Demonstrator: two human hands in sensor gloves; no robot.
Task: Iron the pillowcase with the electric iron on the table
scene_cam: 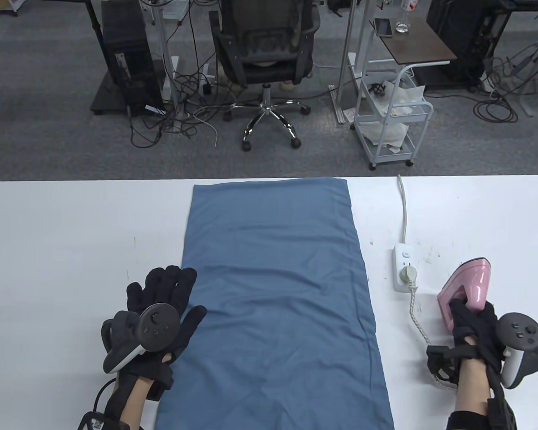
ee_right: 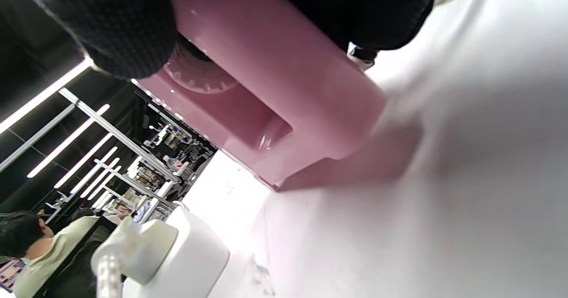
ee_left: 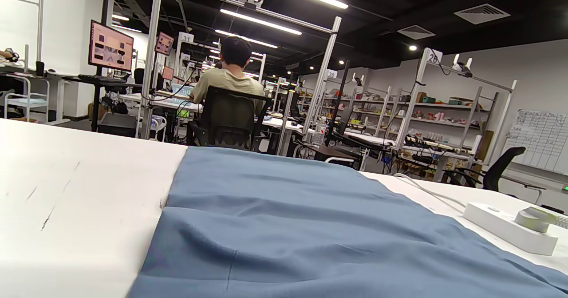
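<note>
1. Left hand (scene_cam: 161, 309), fingers spread flat, presses the blue pillowcase's (scene_cam: 273, 304) left edge on the tabletop (scene_cam: 62, 233).
2. Right hand (scene_cam: 473, 331) grips the pink iron (scene_cam: 468, 284), right of the pillowcase, beside the power strip (scene_cam: 403, 268).

The table view looks steeply down from above the near edge of the table (scene_cam: 71, 215), facing away from the person toward the room floor beyond, taking in both hands.

The left wrist view sits low, just over the tabletop behind the left hand (scene_cam: 161, 309), level, facing across the pillowcase (ee_left: 284, 227) toward the far room; the power strip (ee_left: 506, 227) shows at its right edge.

The right wrist view is tilted hard on its side, pressed close under the right hand (scene_cam: 473, 331) where that grips the iron (ee_right: 284, 89), which fills the frame.

All three views share the power strip (scene_cam: 403, 268) with its plug (ee_right: 142, 240).
</note>
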